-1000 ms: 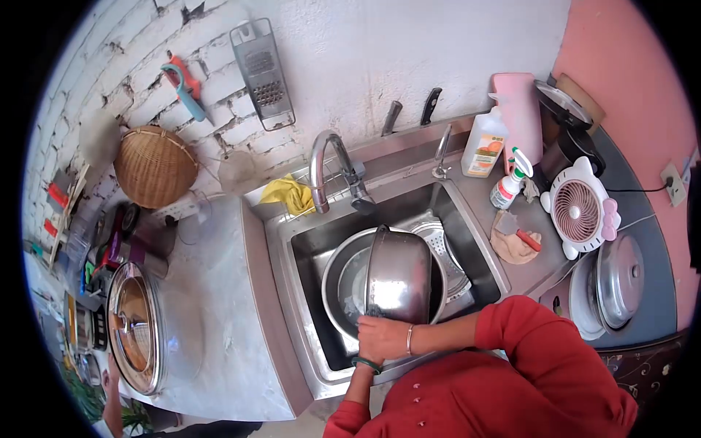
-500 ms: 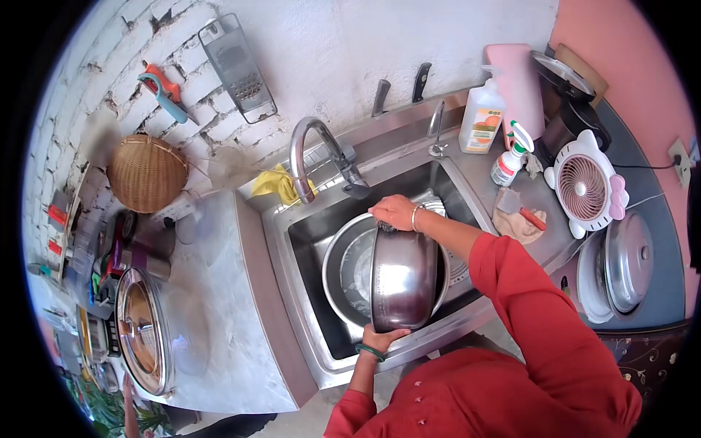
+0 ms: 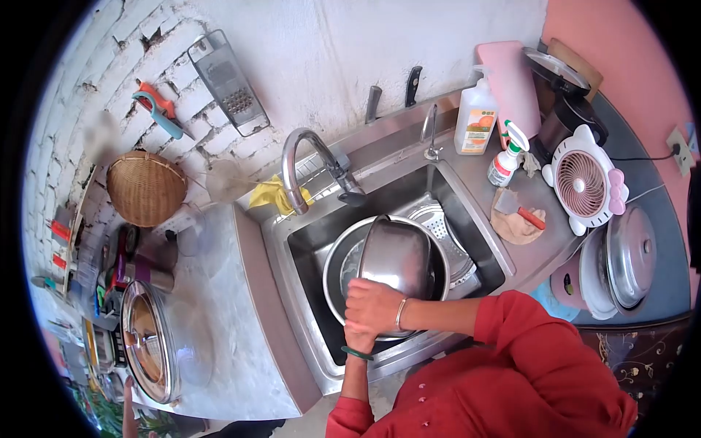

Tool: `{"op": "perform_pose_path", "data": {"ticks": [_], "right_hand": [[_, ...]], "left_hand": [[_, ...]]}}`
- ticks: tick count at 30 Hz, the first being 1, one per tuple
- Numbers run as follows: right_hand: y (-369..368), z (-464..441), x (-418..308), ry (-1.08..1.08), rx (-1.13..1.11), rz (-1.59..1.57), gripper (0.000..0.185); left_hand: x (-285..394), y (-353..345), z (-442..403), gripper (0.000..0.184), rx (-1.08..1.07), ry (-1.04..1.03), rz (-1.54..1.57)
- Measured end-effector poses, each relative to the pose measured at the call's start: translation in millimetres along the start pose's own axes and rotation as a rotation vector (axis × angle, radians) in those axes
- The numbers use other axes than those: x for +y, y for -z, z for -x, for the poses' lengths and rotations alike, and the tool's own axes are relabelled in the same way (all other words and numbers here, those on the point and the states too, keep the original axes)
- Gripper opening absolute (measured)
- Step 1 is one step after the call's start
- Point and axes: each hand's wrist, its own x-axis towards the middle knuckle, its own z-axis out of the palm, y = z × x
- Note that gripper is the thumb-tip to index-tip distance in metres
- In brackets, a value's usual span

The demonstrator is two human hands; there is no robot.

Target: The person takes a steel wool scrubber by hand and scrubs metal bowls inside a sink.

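Note:
A shiny metal pot [image 3: 398, 255] is tilted on its side inside a larger metal basin [image 3: 332, 274], which sits in the sink [image 3: 310, 252]. My left hand [image 3: 359, 339], with a green bangle at the wrist, grips the pot's near edge, partly covered by my other hand. Closed fingers of my right hand [image 3: 374, 304], below a silver bracelet, press at the same edge; whatever they hold is hidden. Behind the basin lies a perforated metal piece [image 3: 449, 244]. The faucet [image 3: 292, 171] arches over the sink's back left.
Right of the sink stand a large bottle [image 3: 476, 120], a spray bottle [image 3: 504, 165], a scraper [image 3: 527, 214] on a cloth and a fan [image 3: 582, 181]. A yellow cloth [image 3: 270, 196] hangs behind. Left are a glass-lidded pot [image 3: 150, 342] and part of another person's arm [image 3: 129, 412].
My right hand has come from the pot's far edge down to the near edge, beside my left hand. It was also near there one second ago. The camera view has shifted slightly.

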Motion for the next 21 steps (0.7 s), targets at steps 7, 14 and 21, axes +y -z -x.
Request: {"op": "perform_pose_path", "data": {"ticks": [7,14,21], "right_hand": [[-1.4,39.5,164.5,-0.883,-0.036,-0.427,0.034],[23.2,-4.8,42.6,-0.238,0.038,0.022,0.017],[2.2,20.9,-3.3,0.037,-0.087,-0.038,0.017]], "left_hand": [[-11.1,2.1,11.8,0.019,-0.052,0.272,-0.026],[2.6,-15.0,11.2,0.021,-0.055,0.265,0.013],[-30.2,0.7,7.2,0.032,-0.169,-0.368,-0.908]]}}
